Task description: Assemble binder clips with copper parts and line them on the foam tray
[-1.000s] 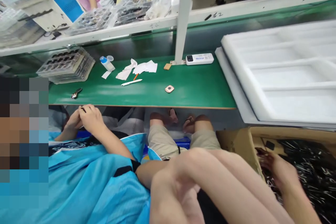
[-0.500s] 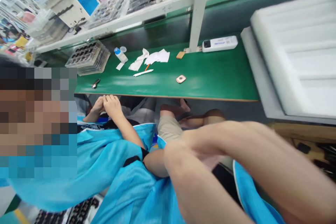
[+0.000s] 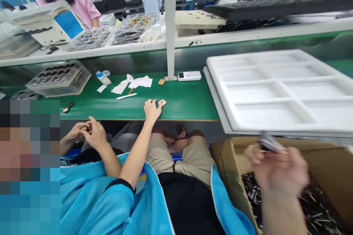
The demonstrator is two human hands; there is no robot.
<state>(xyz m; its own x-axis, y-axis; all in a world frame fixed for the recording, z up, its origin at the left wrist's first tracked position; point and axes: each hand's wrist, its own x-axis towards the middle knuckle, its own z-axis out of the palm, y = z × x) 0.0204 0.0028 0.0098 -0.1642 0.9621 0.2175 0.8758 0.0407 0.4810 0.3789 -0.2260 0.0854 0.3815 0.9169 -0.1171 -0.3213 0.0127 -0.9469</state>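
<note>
My left hand (image 3: pixel 152 111) reaches over the near edge of the green bench. Its fingers are apart, and the thumb touches or lies right beside a small rose-gold watch case (image 3: pixel 163 102) lying there. At the right, my right hand (image 3: pixel 281 170) is raised above an open cardboard box (image 3: pixel 328 161). It is closed on a small dark-and-silver thing (image 3: pixel 269 142), too smeared by motion to name. Black pieces with thin silvery strips (image 3: pixel 317 209) fill the box below that hand.
A white foam tray (image 3: pixel 286 84) with compartments stands at the right. Stacked clear trays (image 3: pixel 62 79), a blue-capped bottle (image 3: pixel 103 78), papers (image 3: pixel 141 81), a white pen (image 3: pixel 126 96) and a white device (image 3: pixel 189 76) are on the bench. A co-worker's hands (image 3: pixel 93 132) hold a small part close on my left.
My crossed forearms have parted: the left hand moved forward to the watch case, the right out over the box, now holding something. The view swung right. The co-worker's hands have opened around a small part.
</note>
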